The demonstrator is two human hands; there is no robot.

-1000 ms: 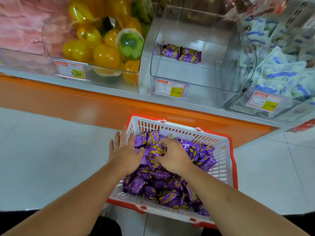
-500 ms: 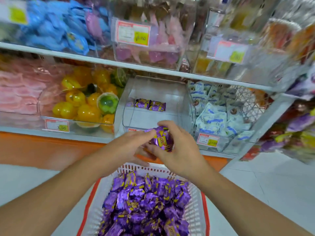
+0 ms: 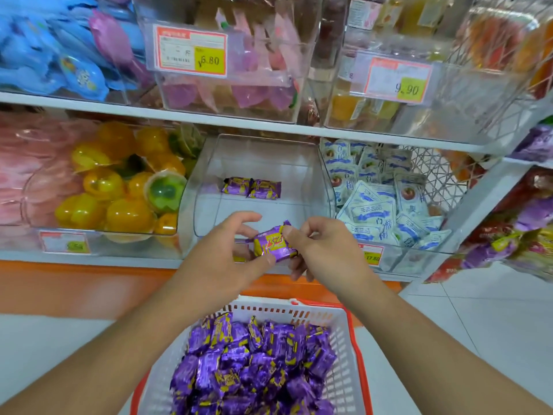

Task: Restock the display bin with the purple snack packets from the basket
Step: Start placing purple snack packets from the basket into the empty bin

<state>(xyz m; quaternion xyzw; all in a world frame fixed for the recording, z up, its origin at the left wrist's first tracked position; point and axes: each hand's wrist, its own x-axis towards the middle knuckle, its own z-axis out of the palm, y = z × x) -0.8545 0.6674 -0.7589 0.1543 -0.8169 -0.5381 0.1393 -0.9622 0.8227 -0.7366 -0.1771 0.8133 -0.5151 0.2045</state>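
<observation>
Both hands, left hand [image 3: 221, 253] and right hand [image 3: 323, 250], pinch one purple snack packet [image 3: 273, 245]; better lift it over the clear display bin [image 3: 263, 163] lip before letting go.

Both hands raised, meeting mid-frame

Left hand [image 3: 227, 250] and right hand [image 3: 320, 250] each pinch with thumb and curled fingers; forearms converge, the right's lower fingers seemingly tucked.

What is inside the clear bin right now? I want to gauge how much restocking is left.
Two purple packets lie side by side at the back of the clear bin. The hands cover part of its front edge.
</observation>
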